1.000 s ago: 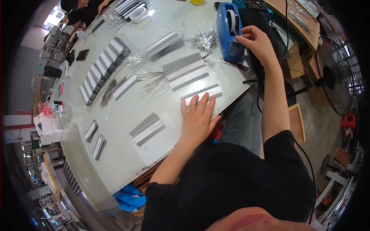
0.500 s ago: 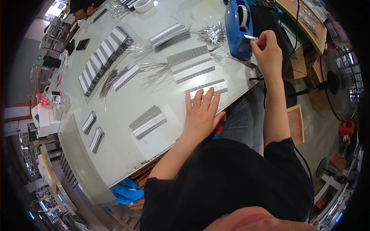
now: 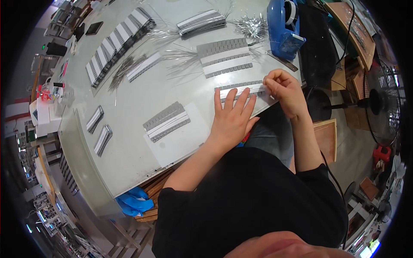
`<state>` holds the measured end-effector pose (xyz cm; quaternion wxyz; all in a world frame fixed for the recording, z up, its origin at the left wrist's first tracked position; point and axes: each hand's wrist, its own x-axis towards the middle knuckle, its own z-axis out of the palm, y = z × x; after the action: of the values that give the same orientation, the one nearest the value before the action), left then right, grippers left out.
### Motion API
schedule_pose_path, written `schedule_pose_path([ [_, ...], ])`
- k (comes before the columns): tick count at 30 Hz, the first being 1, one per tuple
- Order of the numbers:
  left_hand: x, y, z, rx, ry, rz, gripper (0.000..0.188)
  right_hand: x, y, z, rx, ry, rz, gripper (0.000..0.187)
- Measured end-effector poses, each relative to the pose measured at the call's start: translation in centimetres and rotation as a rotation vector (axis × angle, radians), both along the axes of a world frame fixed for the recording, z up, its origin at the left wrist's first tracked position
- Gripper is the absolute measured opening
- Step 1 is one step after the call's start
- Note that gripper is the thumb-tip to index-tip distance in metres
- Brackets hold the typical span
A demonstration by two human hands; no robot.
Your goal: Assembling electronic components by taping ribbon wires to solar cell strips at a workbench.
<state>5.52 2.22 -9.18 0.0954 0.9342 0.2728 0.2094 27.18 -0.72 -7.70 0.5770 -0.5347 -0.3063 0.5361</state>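
Note:
My left hand (image 3: pixel 232 115) lies with spread fingers on a narrow grey and white segmented strip (image 3: pixel 241 89) near the table's front edge. Thumb and fingers of my right hand (image 3: pixel 285 91) are pinched together at the strip's right end; anything between them is too small or hidden to make out. Just beyond is a wider grey and white segmented panel (image 3: pixel 226 60) with thin metal wires fanning from its sides. A similar small panel (image 3: pixel 167 121) rests on a white sheet (image 3: pixel 195 116) left of my left hand. The blue tape dispenser (image 3: pixel 284 32) stands beyond my right hand.
A long row of striped strips (image 3: pixel 117 41) runs across the left of the table, beside loose wires (image 3: pixel 124 73). Another wired bundle (image 3: pixel 201 22) and a silvery wire tangle (image 3: pixel 253 28) lie farther back. A metal ruler (image 3: pixel 283 61) is near the dispenser. A fan (image 3: pixel 375 104) stands at right.
My right hand has come from the blue tape dispenser down to the right end of the narrow strip. My left hand stays flat on the strip. The whole view has shifted slightly.

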Motion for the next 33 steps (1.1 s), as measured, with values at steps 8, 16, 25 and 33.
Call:
schedule_pose_path([
  [8,-0.1,-0.2,0.0,-0.005,0.008,0.012,0.057,-1.6,-0.7,-0.3,0.173,-0.779,0.028,0.013],
  [16,-0.1,-0.2,-0.3,0.006,0.021,0.012,0.063,-2.8,0.3,-2.0,0.186,-1.093,-0.099,0.011],
  [25,0.3,-0.3,-0.1,0.054,-0.005,0.032,0.063,-2.9,1.1,-2.4,0.204,-1.181,-0.204,0.03],
  [33,-0.9,0.0,0.4,-0.037,-0.12,0.086,0.061,-0.7,2.5,-3.1,0.232,-0.748,-0.368,0.027],
])
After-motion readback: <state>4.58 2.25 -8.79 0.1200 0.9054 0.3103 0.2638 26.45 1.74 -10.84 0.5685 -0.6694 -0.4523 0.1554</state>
